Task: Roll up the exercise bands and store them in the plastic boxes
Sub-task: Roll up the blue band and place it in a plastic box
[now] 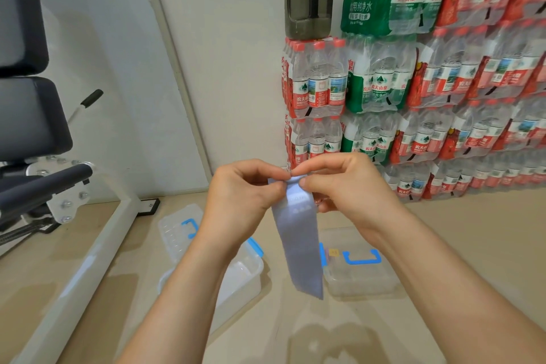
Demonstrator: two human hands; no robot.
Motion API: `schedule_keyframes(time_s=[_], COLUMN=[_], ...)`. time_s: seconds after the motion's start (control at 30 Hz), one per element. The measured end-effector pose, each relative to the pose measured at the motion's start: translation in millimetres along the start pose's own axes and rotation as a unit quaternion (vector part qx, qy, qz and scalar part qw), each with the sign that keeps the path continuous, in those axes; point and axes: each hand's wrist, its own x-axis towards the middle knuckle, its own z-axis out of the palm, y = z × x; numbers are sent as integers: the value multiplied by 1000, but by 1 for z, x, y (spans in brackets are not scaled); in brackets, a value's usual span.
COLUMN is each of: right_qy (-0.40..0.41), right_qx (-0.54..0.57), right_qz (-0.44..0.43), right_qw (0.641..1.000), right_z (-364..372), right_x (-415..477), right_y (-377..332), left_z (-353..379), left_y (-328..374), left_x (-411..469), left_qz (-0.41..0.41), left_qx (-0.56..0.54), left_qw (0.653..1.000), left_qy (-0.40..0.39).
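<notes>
The band partly hides the lidded box; water-bottle packs behind.

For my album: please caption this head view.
Left hand and right hand pinch a hanging pale blue exercise band; open box and lidded box lie below.

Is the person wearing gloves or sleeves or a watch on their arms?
No. The left hand and right hand are bare, with no gloves or rings to be seen. The left forearm and right forearm are bare too, down to the picture's edge: no sleeve, watch or bracelet shows.
</notes>
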Motion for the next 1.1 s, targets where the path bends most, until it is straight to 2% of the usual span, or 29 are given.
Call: schedule_keyframes(time_s=[0.2,0.3,0.4,0.6,0.73,0.9,1.1], right_qy=[-5,-25,-11,14,16,0,-13], right_qx=[62,77,53,12,1,21,72], right_qz=[41,33,16,9,-15,-30,1], right_qw=[997,996,998,1000,1000,999,997], right_z=[-2,-1,0,-2,-3,1,0], right_x=[2,0,1,2,2,1,3], right_y=[3,2,3,3,3,4,4], left_z=[4,4,2,-4,-5,-5,-3], left_y=[2,3,3,2,1,0,-1], left_x=[-2,-2,-2,-1,-1,0,0], left_qz=[-28,-23,-20,-38,-49,-63,-78], left_qx=[-15,3,12,-77,-74,-97,-147], left_qw=[999,999,1000,996,995,993,986], left_qy=[13,22,13,-29,-38,-17,4])
